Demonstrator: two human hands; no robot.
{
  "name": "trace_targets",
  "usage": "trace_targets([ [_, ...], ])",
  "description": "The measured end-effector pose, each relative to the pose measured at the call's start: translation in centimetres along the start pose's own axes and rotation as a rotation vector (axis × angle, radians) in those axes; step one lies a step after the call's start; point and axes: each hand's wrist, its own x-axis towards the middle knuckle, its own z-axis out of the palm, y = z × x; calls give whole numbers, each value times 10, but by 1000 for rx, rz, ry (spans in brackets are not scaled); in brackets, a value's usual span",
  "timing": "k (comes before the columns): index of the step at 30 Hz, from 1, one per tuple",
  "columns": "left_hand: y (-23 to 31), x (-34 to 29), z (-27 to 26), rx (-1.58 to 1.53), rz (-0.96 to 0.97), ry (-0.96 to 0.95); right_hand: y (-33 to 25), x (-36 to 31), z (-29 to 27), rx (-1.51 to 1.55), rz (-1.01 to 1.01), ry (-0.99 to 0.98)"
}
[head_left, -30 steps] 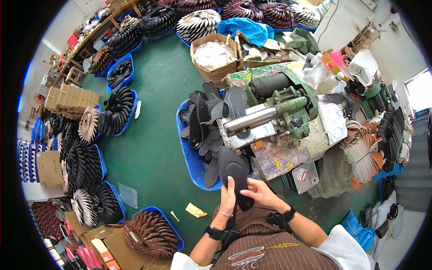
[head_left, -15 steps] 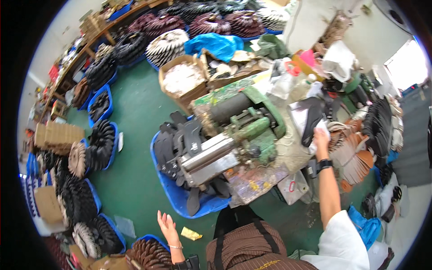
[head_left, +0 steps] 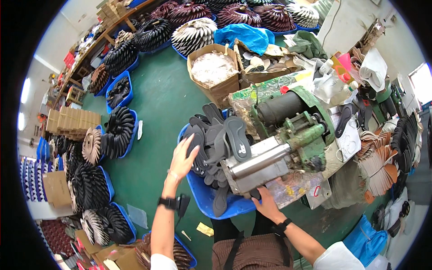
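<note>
My left hand (head_left: 182, 157) is open, fingers spread, at the left side of a pile of dark grey insoles (head_left: 209, 146). The pile fills a blue basket (head_left: 195, 191). My right hand (head_left: 269, 204) is at the front edge of the green machine (head_left: 306, 135), below its metal roller (head_left: 261, 160). Thumb and fingers stand apart beside a small dark piece (head_left: 255, 193); whether they touch it is unclear. One grey insole with a white mark (head_left: 237, 137) rests against the left end of the machine's metal plate. Another dark insole (head_left: 344, 119) lies on white paper right of the machine.
Behind the machine stands a cardboard box of whitish scraps (head_left: 213, 69). Bundled tan pieces (head_left: 375, 166) and bottles (head_left: 346, 92) crowd the right side. Blue tubs of stacked parts (head_left: 119, 132) line the green floor at left. A yellow scrap (head_left: 205, 229) lies near my feet.
My right hand has left the insole on the white paper and come to the machine's front edge. My left hand has risen to the insole pile. The view has shifted left.
</note>
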Motion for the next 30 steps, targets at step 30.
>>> trace_targets([
  [30,-146,-20,163,-95,381,-730,-37,14,146,-345,545,338],
])
